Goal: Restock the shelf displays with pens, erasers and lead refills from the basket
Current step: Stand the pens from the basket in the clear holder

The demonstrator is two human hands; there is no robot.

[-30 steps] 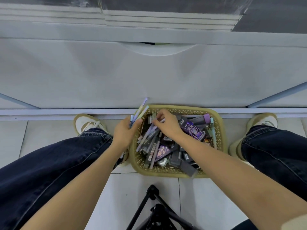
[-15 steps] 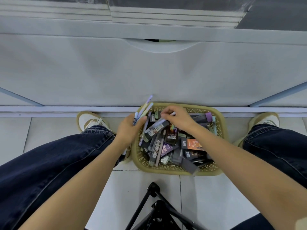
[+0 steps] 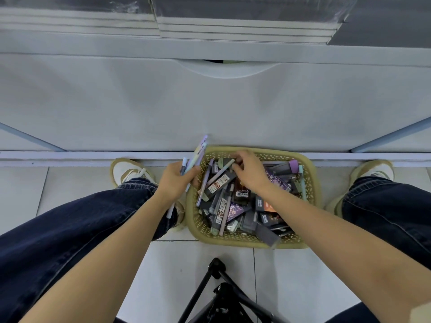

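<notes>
Restocking looks barely begun: the basket (image 3: 192,220) on the floor (image 3: 163,276) against the shelf base (image 3: 210,108) is heaped full, the left hand (image 3: 177,180) grips a few pens (image 3: 201,149) by its far-left corner, and the right hand (image 3: 251,173) pinches a pale pen (image 3: 221,170) inside.

Light is even and diffuse, from above judging by the shadows. The white cabinet front (image 3: 210,108) and floor tiles (image 3: 77,190) read bright without clipping, with only soft shadows under the basket (image 3: 233,242) rim and beside the jeans (image 3: 58,229). Faint glare streaks show on the plastic wrap (image 3: 130,7) along the top edge. Wide-angle distortion bows straight lines near the borders; the centre is fairly sharp, small print in the basket is soft, and the tripod (image 3: 219,287) at the bottom is dark and low in detail.
</notes>
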